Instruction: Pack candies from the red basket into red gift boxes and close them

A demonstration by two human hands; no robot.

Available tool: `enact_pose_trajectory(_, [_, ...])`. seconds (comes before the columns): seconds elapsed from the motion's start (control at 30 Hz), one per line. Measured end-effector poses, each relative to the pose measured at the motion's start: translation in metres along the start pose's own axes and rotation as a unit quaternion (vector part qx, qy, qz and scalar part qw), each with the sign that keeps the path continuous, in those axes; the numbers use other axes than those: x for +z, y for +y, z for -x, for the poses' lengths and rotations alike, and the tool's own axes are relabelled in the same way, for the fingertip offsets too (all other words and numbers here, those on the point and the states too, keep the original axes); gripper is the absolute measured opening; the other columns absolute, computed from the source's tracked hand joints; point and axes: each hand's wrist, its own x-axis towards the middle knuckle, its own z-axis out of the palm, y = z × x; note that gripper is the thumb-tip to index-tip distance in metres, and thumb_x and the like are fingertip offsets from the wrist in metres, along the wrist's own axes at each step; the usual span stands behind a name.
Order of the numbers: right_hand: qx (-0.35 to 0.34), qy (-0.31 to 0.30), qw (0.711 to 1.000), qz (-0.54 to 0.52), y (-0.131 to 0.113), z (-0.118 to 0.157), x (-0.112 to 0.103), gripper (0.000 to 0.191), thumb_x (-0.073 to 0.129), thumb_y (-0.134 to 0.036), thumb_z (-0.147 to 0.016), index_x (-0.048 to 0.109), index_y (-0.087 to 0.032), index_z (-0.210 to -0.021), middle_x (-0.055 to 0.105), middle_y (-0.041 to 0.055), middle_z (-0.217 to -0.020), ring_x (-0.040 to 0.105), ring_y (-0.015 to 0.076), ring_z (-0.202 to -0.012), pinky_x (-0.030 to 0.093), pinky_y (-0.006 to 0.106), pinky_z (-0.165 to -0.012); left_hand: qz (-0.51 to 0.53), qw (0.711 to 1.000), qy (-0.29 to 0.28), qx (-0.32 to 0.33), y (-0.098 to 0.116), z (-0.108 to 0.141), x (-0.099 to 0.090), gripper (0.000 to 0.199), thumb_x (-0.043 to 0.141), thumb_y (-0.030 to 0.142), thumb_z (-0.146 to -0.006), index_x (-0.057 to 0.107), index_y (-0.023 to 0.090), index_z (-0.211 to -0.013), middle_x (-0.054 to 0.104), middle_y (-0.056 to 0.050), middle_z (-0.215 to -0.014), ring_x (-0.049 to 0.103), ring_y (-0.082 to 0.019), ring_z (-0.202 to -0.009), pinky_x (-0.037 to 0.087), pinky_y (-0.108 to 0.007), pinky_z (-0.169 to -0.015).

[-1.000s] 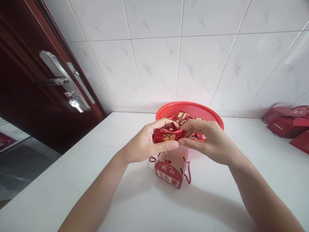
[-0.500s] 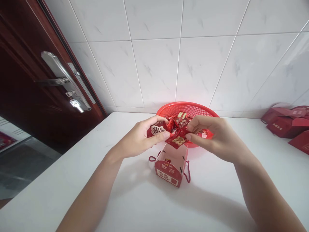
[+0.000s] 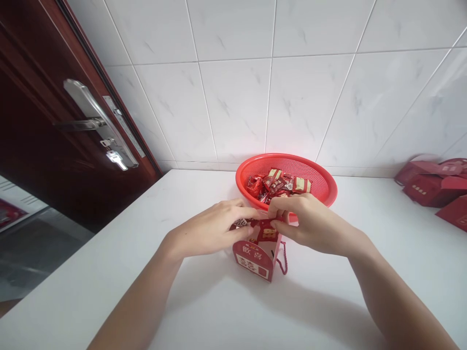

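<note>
Packet (image 3: 269, 233) pinched by right hand (image 3: 310, 222); second packet (image 3: 241, 222), mostly hidden, gripped by left hand (image 3: 213, 226); lettered face of box (image 3: 253, 267) turned nearward, packets' long axes obscured.

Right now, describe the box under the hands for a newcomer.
On the white table, find the red basket by the tiled wall. Directly in front of it, a small open red box stands beneath the left hand and right hand. Unlike the red boxes at far right, it shows a white front panel.
</note>
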Motion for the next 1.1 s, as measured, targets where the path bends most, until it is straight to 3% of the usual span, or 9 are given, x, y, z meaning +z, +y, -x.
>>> enact_pose_trajectory(0.23, [-0.025,-0.086,0.995,0.047,-0.003,0.0,0.0,0.021,0.056,-0.005,-0.087,0.069,-0.022,-0.086,0.068,-0.0043,-0.069,0.052,0.011,-0.057,0.033,0.026,-0.052,-0.049,0.992,-0.064,-0.093,0.021,0.01,-0.006,0.017,0.062,0.04,-0.091,0.07,0.026,-0.098,0.066,-0.001,-0.098,0.063,-0.021,-0.09,0.045,-0.028,-0.073])
enact_pose_trajectory(0.43, [-0.017,-0.084,0.994,0.071,-0.004,0.003,0.001,0.019,0.057,-0.008,-0.091,0.069,-0.022,-0.086,0.067,-0.0045,-0.068,0.049,0.0103,-0.055,0.03,0.027,-0.052,-0.062,0.984,-0.127,-0.111,0.027,0.018,-0.006,0.041,0.075,0.048,-0.08,0.067,0.03,-0.115,0.065,-0.001,-0.107,0.063,-0.023,-0.093,0.045,-0.028,-0.074])
enact_pose_trajectory(0.57, [-0.014,-0.117,0.993,0.028,-0.007,0.003,0.002,0.017,0.061,-0.011,-0.092,0.073,-0.023,-0.095,0.074,-0.0043,-0.078,0.058,0.0105,-0.061,0.032,0.027,-0.055,-0.068,0.983,-0.127,-0.113,0.027,0.019,-0.004,0.042,0.073,0.046,-0.08,0.066,0.029,-0.117,0.064,-0.001,-0.103,0.064,-0.023,-0.091,0.046,-0.028,-0.071])
enact_pose_trajectory(0.77, [-0.013,-0.074,0.997,0.034,-0.006,0.002,0.002,0.015,0.059,-0.022,-0.099,0.072,-0.021,-0.091,0.076,-0.0023,-0.081,0.061,0.0112,-0.062,0.036,0.027,-0.059,-0.072,0.981,-0.132,-0.12,0.025,0.019,-0.004,0.036,0.073,0.051,-0.081,0.067,0.029,-0.109,0.062,-0.001,-0.1,0.062,-0.023,-0.09,0.045,-0.029,-0.069])
enact_pose_trajectory(0.9, [-0.013,-0.079,0.996,0.049,-0.006,0.001,0.003,0.014,0.061,-0.013,-0.094,0.072,-0.022,-0.093,0.075,-0.0026,-0.081,0.063,0.0123,-0.065,0.035,0.027,-0.061,-0.068,0.983,-0.128,-0.116,0.023,0.02,-0.004,0.047,0.072,0.058,-0.081,0.066,0.03,-0.118,0.062,-0.001,-0.101,0.062,-0.024,-0.091,0.046,-0.03,-0.073])
enact_pose_trajectory(1.1, [-0.024,-0.038,0.999,0.015,-0.007,0.001,0.005,0.008,0.063,-0.016,-0.093,0.068,-0.019,-0.088,0.073,-0.0017,-0.077,0.058,0.0111,-0.059,0.036,0.026,-0.057,-0.061,0.991,-0.083,-0.091,0.025,0.017,-0.004,0.042,0.071,0.034,-0.083,0.061,0.031,-0.123,0.062,0.0,-0.111,0.063,-0.021,-0.091,0.046,-0.029,-0.072])
